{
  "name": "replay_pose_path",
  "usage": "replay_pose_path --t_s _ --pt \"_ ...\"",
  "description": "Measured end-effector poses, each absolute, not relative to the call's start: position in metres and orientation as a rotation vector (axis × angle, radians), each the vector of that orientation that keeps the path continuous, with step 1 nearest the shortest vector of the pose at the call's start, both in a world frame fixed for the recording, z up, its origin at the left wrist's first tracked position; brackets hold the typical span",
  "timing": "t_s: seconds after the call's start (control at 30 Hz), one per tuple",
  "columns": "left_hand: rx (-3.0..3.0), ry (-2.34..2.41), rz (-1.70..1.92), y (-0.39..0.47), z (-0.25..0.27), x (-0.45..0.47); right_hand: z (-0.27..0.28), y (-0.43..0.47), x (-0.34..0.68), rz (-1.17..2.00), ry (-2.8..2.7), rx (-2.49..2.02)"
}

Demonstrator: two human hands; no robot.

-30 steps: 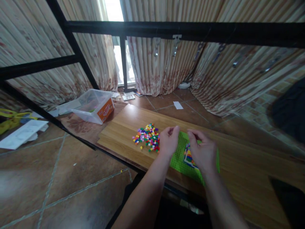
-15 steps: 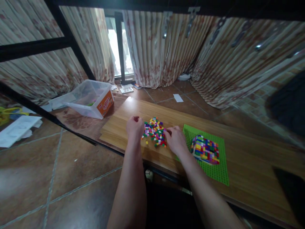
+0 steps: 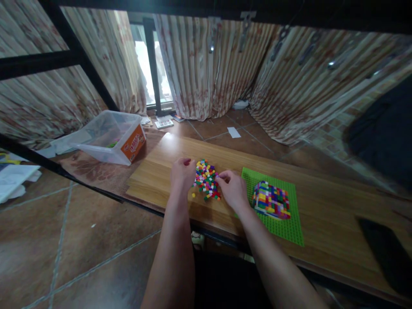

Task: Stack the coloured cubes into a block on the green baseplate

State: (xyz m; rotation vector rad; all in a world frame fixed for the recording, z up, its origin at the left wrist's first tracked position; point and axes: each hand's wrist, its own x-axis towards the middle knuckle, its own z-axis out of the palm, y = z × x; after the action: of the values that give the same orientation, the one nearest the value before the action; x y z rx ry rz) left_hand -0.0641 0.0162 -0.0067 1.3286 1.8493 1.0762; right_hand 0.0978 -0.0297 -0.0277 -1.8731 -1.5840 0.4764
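Small multicoloured building bricks lie in a loose pile [image 3: 206,178] on the wooden table. At the pile's left edge is my left hand [image 3: 182,175], its fingers curled closed; whatever they may hold is hidden. My right hand [image 3: 234,189] is at the right edge of the pile, thumb and forefinger pinched on what looks like a small purple-pink brick. Right of that hand, a green baseplate [image 3: 291,231] bears a blocky structure [image 3: 272,199] built from bricks of many colours.
A clear plastic box [image 3: 103,128] with an orange label stands on the floor beyond the table's left end. A dark flat object [image 3: 384,251] lies at the table's right. Black metal bars [image 3: 93,86] cross the view at upper left. Striped curtains [image 3: 199,73] hang behind.
The camera view has turned slightly right, so the scene sits a little further left. Both hands stay beside the brick pile, with only slight finger movement.
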Motion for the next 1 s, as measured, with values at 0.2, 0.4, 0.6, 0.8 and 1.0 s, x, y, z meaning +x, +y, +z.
replay_pose_path --t_s 0.2,0.4,0.6,0.8,1.0 --pt "1.371 1.563 1.188 0.014 -0.001 -0.037 0.000 -0.049 0.110 0.570 -1.390 -1.502" --pt "1.495 1.322 1.117 0.004 -0.002 0.010 0.022 -0.061 0.179 0.396 -1.190 -1.497" --pt "1.572 1.141 0.955 -0.012 -0.008 0.057 0.014 -0.073 0.238 0.363 -1.258 -1.854" --pt "1.628 1.138 0.875 -0.019 -0.015 0.079 0.010 -0.075 0.233 0.406 -1.505 -1.949" --pt "1.672 1.144 0.794 -0.022 -0.012 0.086 0.009 -0.072 0.229 0.445 -1.539 -1.949"
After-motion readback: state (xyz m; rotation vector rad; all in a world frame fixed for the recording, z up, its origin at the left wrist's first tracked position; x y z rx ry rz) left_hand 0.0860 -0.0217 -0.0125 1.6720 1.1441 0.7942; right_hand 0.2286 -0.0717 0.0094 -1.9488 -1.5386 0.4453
